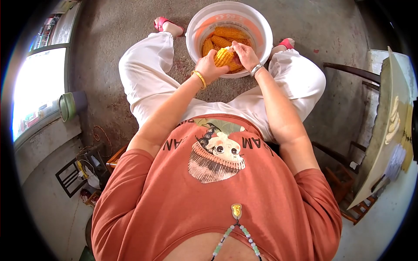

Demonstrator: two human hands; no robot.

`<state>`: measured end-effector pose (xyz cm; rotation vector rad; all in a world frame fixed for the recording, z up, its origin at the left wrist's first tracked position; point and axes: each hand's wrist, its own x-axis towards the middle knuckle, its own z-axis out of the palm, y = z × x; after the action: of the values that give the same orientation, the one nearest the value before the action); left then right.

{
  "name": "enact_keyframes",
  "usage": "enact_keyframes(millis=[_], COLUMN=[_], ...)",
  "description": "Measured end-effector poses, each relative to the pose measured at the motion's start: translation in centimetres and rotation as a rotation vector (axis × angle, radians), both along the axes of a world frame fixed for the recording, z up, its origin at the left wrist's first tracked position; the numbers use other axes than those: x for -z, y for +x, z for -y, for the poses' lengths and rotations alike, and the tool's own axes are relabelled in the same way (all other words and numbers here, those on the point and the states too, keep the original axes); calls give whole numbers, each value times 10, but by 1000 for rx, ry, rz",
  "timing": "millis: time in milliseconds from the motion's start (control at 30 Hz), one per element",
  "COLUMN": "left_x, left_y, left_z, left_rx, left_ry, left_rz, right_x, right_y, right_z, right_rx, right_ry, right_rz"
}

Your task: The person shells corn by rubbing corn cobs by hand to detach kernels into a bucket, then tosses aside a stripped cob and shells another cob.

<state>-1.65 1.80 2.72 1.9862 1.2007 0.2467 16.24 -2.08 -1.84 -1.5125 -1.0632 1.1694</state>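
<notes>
My left hand (210, 68), with a gold bracelet at its wrist, is wrapped round a yellow ear of corn (224, 56) over the near side of a white bucket (195, 35). At the upper right end of that ear, my right hand (246, 55) has its thumb and fingers pinched together at the pale tip; whatever they pinch is too small to make out. A silver bracelet circles the right wrist. More yellow ears (229, 32) lie inside the bucket, below and beyond my hands.
The bucket stands on a grey concrete floor (117, 21) between my legs in white trousers (146, 74) and my red shoes. Dark curved wooden furniture (352, 71) and a board-topped table (383, 113) are at the right. A rolled green item (67, 106) sits by the window at the left.
</notes>
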Motion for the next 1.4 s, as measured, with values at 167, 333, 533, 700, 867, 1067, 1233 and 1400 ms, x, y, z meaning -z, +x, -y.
enact_keyframes(millis=[167, 333, 533, 700, 867, 1067, 1233, 1400], left_x=[0, -2, -3, -8, 1, -6, -5, -6], left_y=[-3, -2, 6, 8, 2, -5, -10, -12], left_z=[-6, -7, 1, 1, -4, -13, -17, -21], left_rx=[3, 14, 2, 33, 13, -16, 6, 52], left_ry=[-130, -155, -1, 17, -77, -447, -532, -583], left_rz=[71, -6, -158, -180, 7, 347, 364, 378], right_x=[-31, -20, -19, -12, -6, -35, -39, -40], right_y=[-1, -5, -13, -14, -8, -1, -9, -9], right_z=[3, 4, 4, 3, 3, 4, 5, 5], right_rx=[-155, -151, -59, 17, 16, -133, -167, -218], right_ry=[-111, -10, 102, 134, 70, -53, 73, 33], right_rz=[-59, 111, 358, 374, 136, -238, -94, -86])
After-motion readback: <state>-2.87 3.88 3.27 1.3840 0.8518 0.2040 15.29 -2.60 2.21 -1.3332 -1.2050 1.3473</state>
